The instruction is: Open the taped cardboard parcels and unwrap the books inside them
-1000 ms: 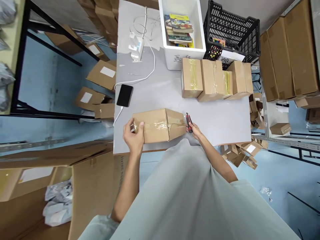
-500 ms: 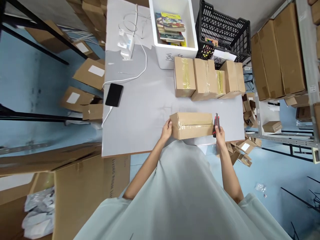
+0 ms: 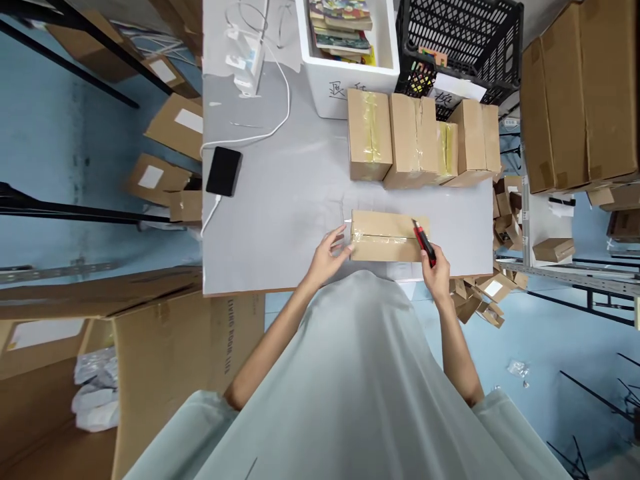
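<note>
A taped cardboard box (image 3: 385, 248) lies lengthwise on the table near its front edge, with a strip of clear tape along its top seam. My left hand (image 3: 326, 256) is at the box's left end, thumb and fingers apart, fingertips at or very near its edge. In my right hand (image 3: 436, 270) is a red and black utility knife (image 3: 423, 240), its tip pointing up and left over the right end of the box. Whether the knife touches the cardboard I cannot tell.
Several taped boxes (image 3: 369, 137) stand in a row behind. Beyond them are a white bin (image 3: 353, 75) with books and a black crate (image 3: 460, 40). A black phone-like device (image 3: 224, 171), a white cable and a power strip (image 3: 247, 70) lie left on the table (image 3: 280, 220).
The knife has tilted left and moved from beside the box's right end to over it. My left fingers have spread. The box appears turned flatter, and the whole view has shifted slightly.
</note>
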### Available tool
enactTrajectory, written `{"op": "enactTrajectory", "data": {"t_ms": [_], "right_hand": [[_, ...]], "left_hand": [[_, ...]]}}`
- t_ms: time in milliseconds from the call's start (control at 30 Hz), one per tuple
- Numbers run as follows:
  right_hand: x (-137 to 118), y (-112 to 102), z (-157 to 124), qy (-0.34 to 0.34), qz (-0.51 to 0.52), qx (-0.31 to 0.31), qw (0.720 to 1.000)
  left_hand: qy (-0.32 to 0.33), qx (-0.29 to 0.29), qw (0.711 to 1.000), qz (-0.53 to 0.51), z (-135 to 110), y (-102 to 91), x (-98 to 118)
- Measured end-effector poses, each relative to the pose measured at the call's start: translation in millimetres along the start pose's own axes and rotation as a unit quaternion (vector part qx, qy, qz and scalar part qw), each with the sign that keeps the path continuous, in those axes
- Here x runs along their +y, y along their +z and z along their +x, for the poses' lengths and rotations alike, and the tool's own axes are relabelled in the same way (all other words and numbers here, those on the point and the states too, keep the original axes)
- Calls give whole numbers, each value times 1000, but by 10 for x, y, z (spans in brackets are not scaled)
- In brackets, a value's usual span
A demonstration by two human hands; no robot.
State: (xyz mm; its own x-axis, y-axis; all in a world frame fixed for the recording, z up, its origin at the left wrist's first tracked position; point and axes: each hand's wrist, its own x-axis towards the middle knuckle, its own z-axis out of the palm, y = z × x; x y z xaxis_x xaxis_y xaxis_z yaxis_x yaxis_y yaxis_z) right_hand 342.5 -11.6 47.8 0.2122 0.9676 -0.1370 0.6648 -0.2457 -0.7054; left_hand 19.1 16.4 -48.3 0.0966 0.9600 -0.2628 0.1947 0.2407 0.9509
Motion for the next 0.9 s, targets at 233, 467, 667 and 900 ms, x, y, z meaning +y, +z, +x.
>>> {"op": "enactTrajectory", "data": {"t_ms": [233, 467, 667, 900], "right_hand": [[-647, 121, 332, -175, -167, -251, 937], [-1004, 240, 550, -232, -312, -316, 865], [-1172, 307, 555, -221, -387, -336, 830], [-1296, 350, 527, -206, -429, -344, 809]], "left_hand": [[55, -39, 995, 78, 86, 89, 33], [18, -67, 998, 4, 127, 120, -278], [18, -68, 996, -63, 180, 149, -334], [15, -78, 994, -72, 201, 141, -341]]}}
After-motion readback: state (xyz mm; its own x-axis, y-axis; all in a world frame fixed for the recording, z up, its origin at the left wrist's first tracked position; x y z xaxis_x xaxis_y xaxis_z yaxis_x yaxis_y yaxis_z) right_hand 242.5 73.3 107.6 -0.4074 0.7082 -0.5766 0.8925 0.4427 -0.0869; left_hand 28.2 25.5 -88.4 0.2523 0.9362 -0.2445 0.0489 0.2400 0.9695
